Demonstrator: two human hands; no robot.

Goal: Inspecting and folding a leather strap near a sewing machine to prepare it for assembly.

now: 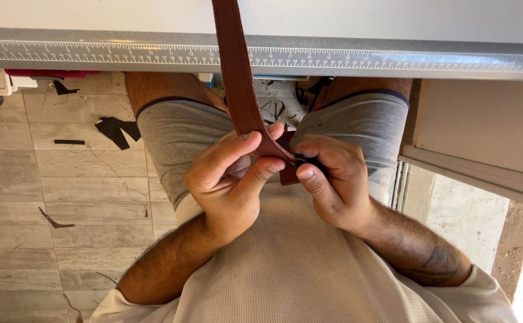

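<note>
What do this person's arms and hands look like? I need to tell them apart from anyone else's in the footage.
Both hands are bare: left hand, right hand. Forearms are hairy, sleeves of a cream waffle-knit top pushed up near the elbows. The right forearm bears a dark tattoo.

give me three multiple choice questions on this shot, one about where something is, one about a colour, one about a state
1. Where does the leather strap run from the hands?
A. Up over the ruler-marked table edge
B. Down to the floor
C. Around one wrist

2. What colour is the strap?
A. Black
B. Reddish brown
C. White

3. How is the strap held?
A. Lying loose on a thigh
B. By the right hand alone
C. Pinched by both hands at its lower end

Answers:
1. A, the strap rises past the ruled edge and out of the top of the frame.
2. B, its stitched surface is reddish brown.
3. C, the left hand grips it between thumb and fingers, and the right hand closes on the end beside it.
</note>
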